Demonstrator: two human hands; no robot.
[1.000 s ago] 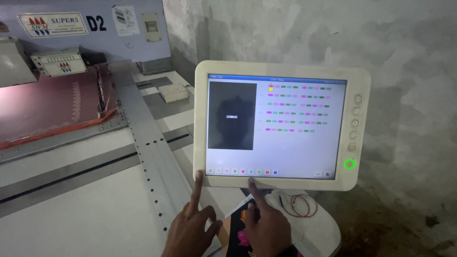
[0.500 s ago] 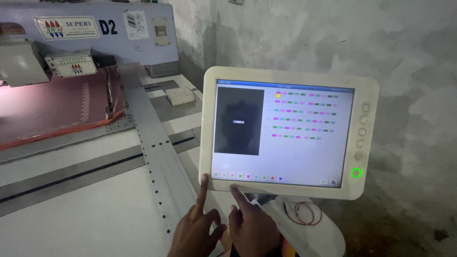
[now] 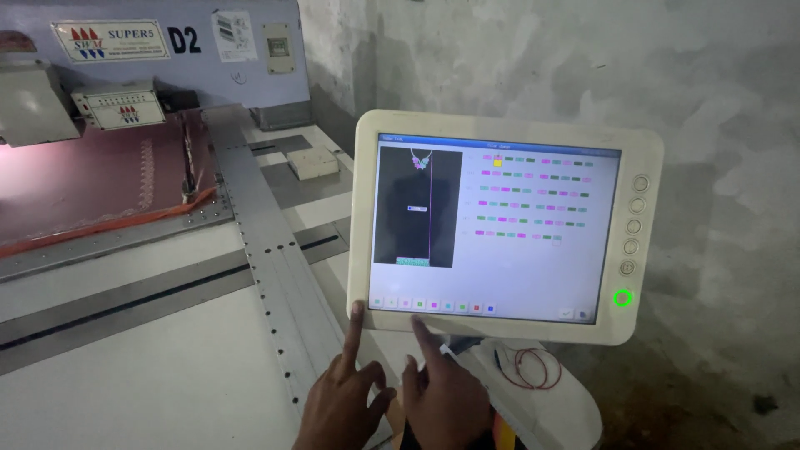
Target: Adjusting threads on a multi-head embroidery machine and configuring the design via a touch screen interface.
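A white touch-screen control panel [image 3: 642,137] stands on a white arm in front of me, its lit screen showing a dark design preview on the left and rows of small coloured blocks on the right. My left hand [image 3: 340,402] points its index finger at the panel's lower left corner. Beside it, my right hand [image 3: 442,396] stretches an index finger up to the row of coloured buttons along the screen's bottom edge. Neither hand holds anything. Round buttons and a glowing green ring [image 3: 622,297] run down the panel's right side.
A large embroidery machine [image 3: 125,250] with a white bed and a perforated metal rail [image 3: 267,250] fills the left. Reddish-brown fabric [image 3: 92,183] lies stretched under its head. A grey plastered wall [image 3: 583,58] is behind the panel. Red wire loops [image 3: 527,368] hang below it.
The screen's dark preview now shows a coloured design and a vertical line. My right index finger has shifted to the bottom button row; the view has drifted, moving the panel rightward.
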